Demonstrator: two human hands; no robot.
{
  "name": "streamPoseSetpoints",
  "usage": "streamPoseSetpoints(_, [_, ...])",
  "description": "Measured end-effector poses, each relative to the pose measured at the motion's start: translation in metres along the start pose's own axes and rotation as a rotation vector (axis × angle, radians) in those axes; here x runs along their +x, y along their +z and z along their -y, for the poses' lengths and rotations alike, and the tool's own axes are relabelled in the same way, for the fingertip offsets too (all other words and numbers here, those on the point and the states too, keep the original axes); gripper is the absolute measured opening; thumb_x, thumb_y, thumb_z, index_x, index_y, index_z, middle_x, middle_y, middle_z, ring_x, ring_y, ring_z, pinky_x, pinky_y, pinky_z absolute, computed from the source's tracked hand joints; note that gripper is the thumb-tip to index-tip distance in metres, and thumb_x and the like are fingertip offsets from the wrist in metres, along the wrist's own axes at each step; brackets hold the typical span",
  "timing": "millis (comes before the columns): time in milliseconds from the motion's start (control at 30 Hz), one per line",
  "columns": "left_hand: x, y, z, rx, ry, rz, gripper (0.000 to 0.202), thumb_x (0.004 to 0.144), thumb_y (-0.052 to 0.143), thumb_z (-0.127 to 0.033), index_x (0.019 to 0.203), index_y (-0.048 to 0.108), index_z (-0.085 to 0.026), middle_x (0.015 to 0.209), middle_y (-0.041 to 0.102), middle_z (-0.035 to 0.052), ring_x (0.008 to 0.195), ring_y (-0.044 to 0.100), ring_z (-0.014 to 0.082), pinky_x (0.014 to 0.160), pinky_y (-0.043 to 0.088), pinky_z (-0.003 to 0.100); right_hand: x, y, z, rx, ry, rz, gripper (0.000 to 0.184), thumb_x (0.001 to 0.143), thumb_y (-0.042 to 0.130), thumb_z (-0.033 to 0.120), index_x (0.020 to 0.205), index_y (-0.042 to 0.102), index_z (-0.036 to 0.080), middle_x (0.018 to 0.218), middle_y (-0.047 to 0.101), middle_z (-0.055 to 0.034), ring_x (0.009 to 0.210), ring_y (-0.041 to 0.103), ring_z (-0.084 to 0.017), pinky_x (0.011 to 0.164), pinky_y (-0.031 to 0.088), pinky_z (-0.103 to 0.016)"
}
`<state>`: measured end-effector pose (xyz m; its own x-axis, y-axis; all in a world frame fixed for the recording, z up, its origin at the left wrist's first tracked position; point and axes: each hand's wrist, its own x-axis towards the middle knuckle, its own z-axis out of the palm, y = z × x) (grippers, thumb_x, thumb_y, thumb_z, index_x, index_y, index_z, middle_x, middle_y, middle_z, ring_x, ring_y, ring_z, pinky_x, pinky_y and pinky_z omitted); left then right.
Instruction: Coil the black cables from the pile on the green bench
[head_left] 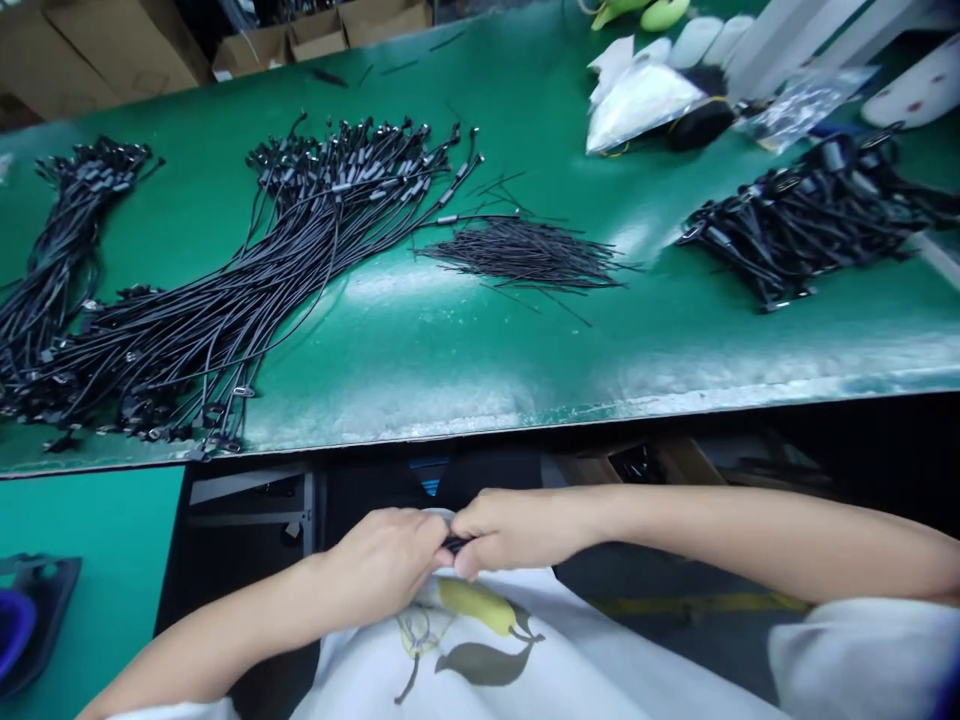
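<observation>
Both hands meet low in front of my white shirt, below the edge of the green table (465, 360). My left hand (386, 565) is curled closed and my right hand (502, 530) pinches against it. Between their fingertips shows a short piece of a small black part (454, 545), most of it hidden. On the table lies a big fan of black cables (247, 290) with small connectors at their ends, well beyond both hands. A heap of thin black sleeves or ties (525, 255) lies to its right.
A second cable bundle (64, 240) lies at the far left and a tangled black pile (810, 220) at the right. White bags (637, 100) and a black object sit at the back right. Cardboard boxes (315, 35) stand behind the table. A dark tray (34, 610) is at lower left.
</observation>
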<state>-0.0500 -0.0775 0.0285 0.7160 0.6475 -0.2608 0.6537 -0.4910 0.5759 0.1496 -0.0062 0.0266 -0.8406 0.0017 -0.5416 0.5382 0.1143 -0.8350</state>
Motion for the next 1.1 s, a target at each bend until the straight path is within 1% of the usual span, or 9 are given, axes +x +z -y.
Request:
streamPoseSetpoints(100, [-0.002, 0.007, 0.001, 0.196, 0.128, -0.031, 0.025, 0.099, 0.033, -0.025, 0.08, 0.048, -0.019, 0.07, 0.057, 0.0032, 0.058, 0.05, 0.0177, 0.056, 0.036, 0.031, 0.002, 0.0, -0.006, 0.527, 0.129, 0.248, 0.042, 0.089, 0.048, 0.058, 0.079, 0.051, 0.017, 0.056, 0.034, 0.0087, 0.045, 0.031, -0.005, 0.045, 0.026, -0.017])
streamPoseSetpoints(167, [-0.001, 0.013, 0.007, 0.302, 0.192, -0.064, 0.022, 0.097, 0.037, -0.022, 0.08, 0.05, -0.018, 0.071, 0.057, 0.0041, 0.059, 0.049, 0.0186, 0.056, 0.035, 0.033, 0.005, 0.002, -0.011, 0.583, 0.111, 0.274, 0.042, 0.09, 0.046, 0.058, 0.077, 0.049, 0.018, 0.055, 0.03, 0.0097, 0.044, 0.03, -0.005, 0.044, 0.026, -0.017])
streamPoseSetpoints(233, [0.005, 0.015, 0.015, 0.346, 0.197, -0.107, 0.02, 0.094, 0.037, -0.017, 0.079, 0.051, -0.019, 0.07, 0.055, 0.0038, 0.058, 0.047, 0.0185, 0.055, 0.033, 0.033, 0.007, 0.004, -0.015, 0.34, 0.036, 0.115, 0.036, 0.095, 0.043, 0.048, 0.077, 0.049, 0.018, 0.057, 0.039, 0.0069, 0.048, 0.04, -0.007, 0.049, 0.033, -0.019])
streamPoseSetpoints(400, [0.027, -0.006, 0.025, 0.197, 0.007, -0.171, 0.026, 0.091, 0.032, -0.007, 0.079, 0.052, -0.019, 0.071, 0.055, 0.003, 0.06, 0.048, 0.018, 0.055, 0.032, 0.029, 0.002, -0.002, -0.019, -0.777, -0.078, -0.6, 0.034, 0.1, 0.035, 0.038, 0.085, 0.055, 0.013, 0.074, 0.062, -0.0075, 0.063, 0.056, -0.016, 0.054, 0.036, -0.026])
streamPoseSetpoints(633, [0.046, -0.039, 0.022, -0.545, -0.152, 0.011, 0.035, 0.1, 0.029, -0.037, 0.087, 0.056, -0.019, 0.085, 0.061, 0.0046, 0.077, 0.054, 0.0172, 0.074, 0.041, 0.027, 0.001, -0.018, -0.023, -1.009, -0.239, -0.715, 0.041, 0.101, 0.031, 0.042, 0.087, 0.057, 0.014, 0.073, 0.062, -0.0062, 0.061, 0.057, -0.016, 0.053, 0.036, -0.027])
streamPoseSetpoints(767, [0.048, -0.031, 0.037, -0.744, -0.34, -0.157, 0.043, 0.095, 0.037, -0.052, 0.075, 0.055, -0.018, 0.073, 0.055, 0.003, 0.07, 0.049, 0.0168, 0.066, 0.039, 0.026, -0.026, -0.061, -0.033, -0.839, -0.305, -0.835, 0.04, 0.097, 0.041, 0.05, 0.1, 0.061, 0.016, 0.091, 0.066, -0.0061, 0.08, 0.061, -0.016, 0.067, 0.045, -0.028])
streamPoseSetpoints(833, [0.047, -0.028, 0.047, -0.844, -0.446, -0.309, 0.044, 0.091, 0.044, -0.057, 0.074, 0.055, -0.017, 0.069, 0.049, 0.0005, 0.064, 0.043, 0.0143, 0.059, 0.035, 0.025, -0.053, -0.099, -0.051, -0.704, -0.204, -1.129, 0.034, 0.1, 0.038, 0.041, 0.111, 0.061, 0.019, 0.105, 0.065, -0.0067, 0.095, 0.06, -0.017, 0.078, 0.046, -0.029])
streamPoseSetpoints(933, [0.048, -0.027, 0.056, -1.034, -0.523, -0.496, 0.046, 0.086, 0.051, -0.061, 0.075, 0.054, -0.017, 0.062, 0.039, -0.0034, 0.055, 0.034, 0.0109, 0.053, 0.029, 0.024, -0.089, -0.159, -0.095, -0.625, 0.207, -1.59, 0.031, 0.1, 0.036, 0.028, 0.112, 0.063, 0.018, 0.113, 0.062, -0.0103, 0.101, 0.056, -0.021, 0.086, 0.043, -0.035])
streamPoseSetpoints(1100, [0.054, -0.028, 0.054, -1.181, -0.486, -0.59, 0.044, 0.086, 0.054, -0.059, 0.074, 0.052, -0.016, 0.059, 0.038, -0.0043, 0.053, 0.033, 0.0093, 0.051, 0.029, 0.023, -0.098, -0.2, -0.142, -0.813, 0.479, -1.593, 0.025, 0.095, 0.044, 0.025, 0.098, 0.067, 0.015, 0.106, 0.062, -0.014, 0.095, 0.053, -0.026, 0.081, 0.039, -0.039])
